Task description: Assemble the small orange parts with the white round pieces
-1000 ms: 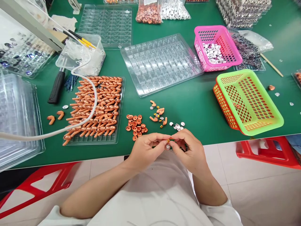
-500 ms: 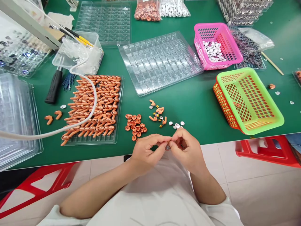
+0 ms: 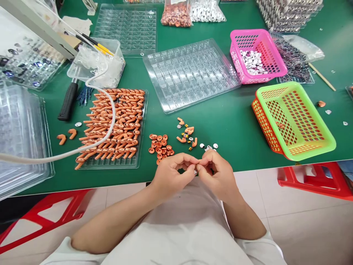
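Observation:
My left hand (image 3: 174,172) and my right hand (image 3: 216,173) meet at the table's front edge, fingertips pinched together. Between them is a small round earbud part (image 3: 195,172), mostly covered by the fingers. Just beyond my left hand lies a cluster of orange cup-shaped earbud covers (image 3: 159,144). Several white round discs (image 3: 209,147) rest beyond my right hand. Farther back are loose orange earbud shells (image 3: 189,130) among tiny yellow and silver pieces. To the left, a clear tray holds rows of orange earbud shells (image 3: 118,125), with a white cable (image 3: 111,121) crossing over it.
An empty-celled clear tray (image 3: 193,75) lies mid-table. On the right stand a pink basket (image 3: 259,79) of white discs and a green basket (image 3: 317,141) nested in an orange one. A black-handled hammer (image 3: 68,101) and a plastic tub (image 3: 117,68) are at left.
The view has shifted slightly, so the table's things sit a little farther right. My hands stay pinched together, and less of the small round part shows between the fingers.

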Demonstrator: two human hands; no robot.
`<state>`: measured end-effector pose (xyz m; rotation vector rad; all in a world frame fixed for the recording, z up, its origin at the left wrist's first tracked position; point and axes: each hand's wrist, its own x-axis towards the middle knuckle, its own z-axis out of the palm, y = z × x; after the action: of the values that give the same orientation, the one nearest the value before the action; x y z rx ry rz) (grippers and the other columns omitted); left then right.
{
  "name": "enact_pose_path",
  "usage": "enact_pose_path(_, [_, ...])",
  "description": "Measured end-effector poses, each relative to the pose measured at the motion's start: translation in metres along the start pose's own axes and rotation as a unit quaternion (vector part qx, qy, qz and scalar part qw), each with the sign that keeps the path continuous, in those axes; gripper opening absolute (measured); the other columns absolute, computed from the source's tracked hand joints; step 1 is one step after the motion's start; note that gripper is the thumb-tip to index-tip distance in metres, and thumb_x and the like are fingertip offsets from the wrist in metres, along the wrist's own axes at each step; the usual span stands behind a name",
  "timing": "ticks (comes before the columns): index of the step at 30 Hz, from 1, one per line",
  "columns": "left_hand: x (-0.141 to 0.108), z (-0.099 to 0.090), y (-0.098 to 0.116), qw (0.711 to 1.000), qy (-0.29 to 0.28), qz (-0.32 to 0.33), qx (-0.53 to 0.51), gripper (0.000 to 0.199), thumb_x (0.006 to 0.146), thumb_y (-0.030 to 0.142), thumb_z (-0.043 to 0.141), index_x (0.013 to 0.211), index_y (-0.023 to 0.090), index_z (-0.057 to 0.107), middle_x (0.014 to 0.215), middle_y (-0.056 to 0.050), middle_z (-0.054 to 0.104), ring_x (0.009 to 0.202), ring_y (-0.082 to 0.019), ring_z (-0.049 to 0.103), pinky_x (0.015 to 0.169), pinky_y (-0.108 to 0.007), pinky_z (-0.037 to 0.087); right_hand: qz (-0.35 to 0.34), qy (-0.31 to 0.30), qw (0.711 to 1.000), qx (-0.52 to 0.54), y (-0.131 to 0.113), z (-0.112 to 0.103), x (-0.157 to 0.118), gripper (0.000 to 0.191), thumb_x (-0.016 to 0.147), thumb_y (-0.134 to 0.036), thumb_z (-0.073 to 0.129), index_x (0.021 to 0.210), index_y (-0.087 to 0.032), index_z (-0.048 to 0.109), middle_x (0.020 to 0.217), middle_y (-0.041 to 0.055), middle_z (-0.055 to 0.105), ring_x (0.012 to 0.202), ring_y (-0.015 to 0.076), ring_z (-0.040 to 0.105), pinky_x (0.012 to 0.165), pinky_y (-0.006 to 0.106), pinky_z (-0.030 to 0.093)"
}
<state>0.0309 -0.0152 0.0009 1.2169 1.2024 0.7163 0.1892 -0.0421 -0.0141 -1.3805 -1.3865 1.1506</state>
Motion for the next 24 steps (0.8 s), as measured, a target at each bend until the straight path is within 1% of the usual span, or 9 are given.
enact_pose_path(4, [0.006, -0.003, 0.008, 0.995, 0.007, -0.053, -0.082, 0.009, 0.071, 0.014, 0.066, 0.077, 0.015, 0.072, 0.067, -0.001, 0.071, 0.060, -0.011, 0.065, 0.060, -0.019, 0.055, -0.021, -0.015, 1.000, 0.015, -0.001, -0.008, -0.003, 0.010, 0.089, -0.014, 0.057, 0.092, -0.024, 0.057, 0.080, -0.0022, 0.054, 0.067, 0.0113, 0.050, 0.056, 0.023, 0.042])
enact_pose_path(7, [0.009, -0.004, 0.011, 0.988, 0.010, -0.084, -0.127, 0.008, 0.070, 0.015, 0.067, 0.076, 0.015, 0.072, 0.066, -0.001, 0.072, 0.056, -0.009, 0.063, 0.057, -0.018, 0.054, -0.028, 0.002, 0.999, 0.018, 0.001, -0.011, -0.009, 0.012, 0.090, -0.015, 0.056, 0.097, -0.024, 0.058, 0.086, -0.0004, 0.057, 0.071, 0.0121, 0.054, 0.061, 0.025, 0.046])
enact_pose_path(9, [0.011, -0.004, 0.012, 0.985, 0.015, -0.091, -0.146, 0.007, 0.069, 0.015, 0.068, 0.074, 0.015, 0.072, 0.066, -0.001, 0.073, 0.056, -0.008, 0.062, 0.056, -0.017, 0.054, -0.044, 0.008, 0.999, 0.006, 0.003, -0.009, -0.014, 0.014, 0.089, -0.014, 0.058, 0.098, -0.025, 0.058, 0.089, 0.0003, 0.059, 0.072, 0.0125, 0.056, 0.062, 0.026, 0.047])
enact_pose_path(13, [0.012, 0.000, 0.011, 0.983, 0.025, -0.090, -0.160, 0.006, 0.069, 0.015, 0.069, 0.073, 0.015, 0.073, 0.062, 0.000, 0.071, 0.054, -0.009, 0.062, 0.054, -0.017, 0.054, -0.082, 0.030, 0.995, -0.037, 0.006, 0.000, -0.021, 0.019, 0.084, -0.018, 0.068, 0.099, -0.025, 0.058, 0.086, -0.0007, 0.061, 0.068, 0.0118, 0.055, 0.059, 0.025, 0.048])
enact_pose_path(16, [0.011, 0.004, 0.009, 0.985, 0.033, -0.077, -0.154, 0.007, 0.073, 0.016, 0.069, 0.077, 0.016, 0.074, 0.067, 0.000, 0.074, 0.058, -0.010, 0.065, 0.058, -0.018, 0.056, -0.056, 0.055, 0.995, -0.069, 0.006, 0.009, -0.022, 0.019, 0.082, -0.023, 0.071, 0.096, -0.024, 0.059, 0.082, -0.0016, 0.065, 0.064, 0.0113, 0.057, 0.059, 0.024, 0.049])
enact_pose_path(19, [0.009, 0.008, 0.007, 0.987, 0.054, -0.058, -0.142, 0.008, 0.077, 0.018, 0.069, 0.082, 0.016, 0.074, 0.076, -0.002, 0.077, 0.067, -0.012, 0.070, 0.065, -0.020, 0.058, -0.037, 0.088, 0.992, -0.076, 0.006, 0.014, -0.021, 0.012, 0.085, -0.024, 0.067, 0.095, -0.024, 0.061, 0.081, -0.0015, 0.069, 0.063, 0.0114, 0.060, 0.059, 0.024, 0.052])
enact_pose_path(24, [0.005, 0.015, 0.002, 0.989, 0.058, -0.024, -0.134, 0.011, 0.083, 0.022, 0.068, 0.089, 0.017, 0.075, 0.091, -0.005, 0.079, 0.081, -0.017, 0.074, 0.076, -0.026, 0.061, -0.082, 0.151, 0.978, -0.117, 0.007, 0.018, -0.018, 0.008, 0.090, -0.019, 0.060, 0.095, -0.023, 0.062, 0.079, 0.0001, 0.068, 0.064, 0.0122, 0.062, 0.057, 0.024, 0.053])
